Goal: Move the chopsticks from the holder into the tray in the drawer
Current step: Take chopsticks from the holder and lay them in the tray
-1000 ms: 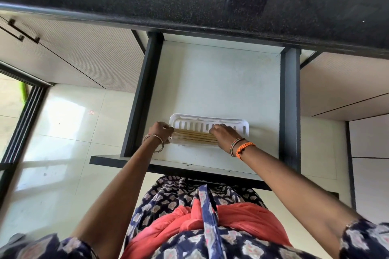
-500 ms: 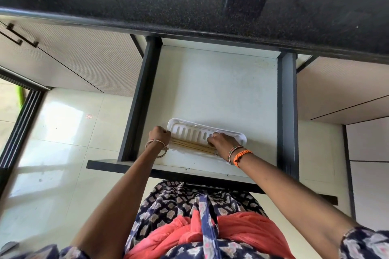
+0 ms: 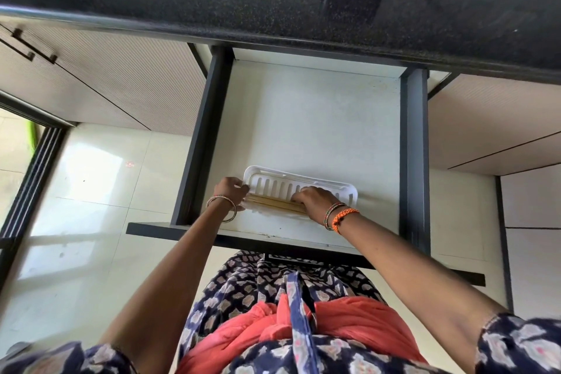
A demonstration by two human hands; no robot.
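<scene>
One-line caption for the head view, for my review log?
Both hands, left hand and right hand, settle wooden chopsticks into the white slotted tray inside the open drawer.

She wears a dark navy garment point(image 3: 273, 288) printed all over with pale, blotchy flower shapes touched with pink. A coral-red cloth point(image 3: 349, 322) is bunched across the front of it, with a printed navy strip lying over the folds. Short sleeves in the same print show at five and seven o'clock, leaving both forearms bare. On the left wrist sits a thin metal bangle point(image 3: 223, 206) with small coloured beads. The right wrist carries slim beaded bangles point(image 3: 331, 212) and, beside them, a knotted orange thread band point(image 3: 344, 217).
</scene>
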